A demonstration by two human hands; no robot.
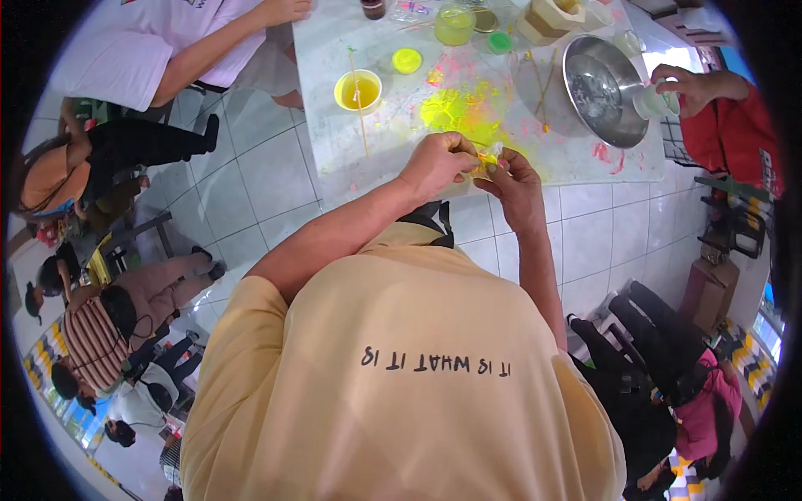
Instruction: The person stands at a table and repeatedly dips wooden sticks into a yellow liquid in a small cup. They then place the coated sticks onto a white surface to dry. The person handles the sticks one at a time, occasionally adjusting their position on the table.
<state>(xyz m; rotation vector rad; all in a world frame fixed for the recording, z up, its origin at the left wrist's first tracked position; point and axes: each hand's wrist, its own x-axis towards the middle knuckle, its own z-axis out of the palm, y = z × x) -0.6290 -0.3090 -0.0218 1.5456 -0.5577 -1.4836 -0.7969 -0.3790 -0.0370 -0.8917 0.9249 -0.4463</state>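
Observation:
Both hands meet at the table's near edge over a small yellow-orange piece (484, 160) with a whitish, crumpled, plastic-looking end. My left hand (440, 164) pinches it from the left, thumb and fingers bent together. From the other side, the fingers of my right hand (516, 185) close on it as well. Its exact kind is too small to make out. Just beyond my hands, bright yellow powder or paint (459, 113) is smeared over the white table (351, 154), with pink stains around it.
A cup of yellow liquid (365, 93) has a stick across it, near a yellow lid (407, 60). At right, a red-sleeved person's hand (697, 88) tilts a clear cup (656, 102) by a steel basin (597, 88). A person in white (167, 50) stands at left.

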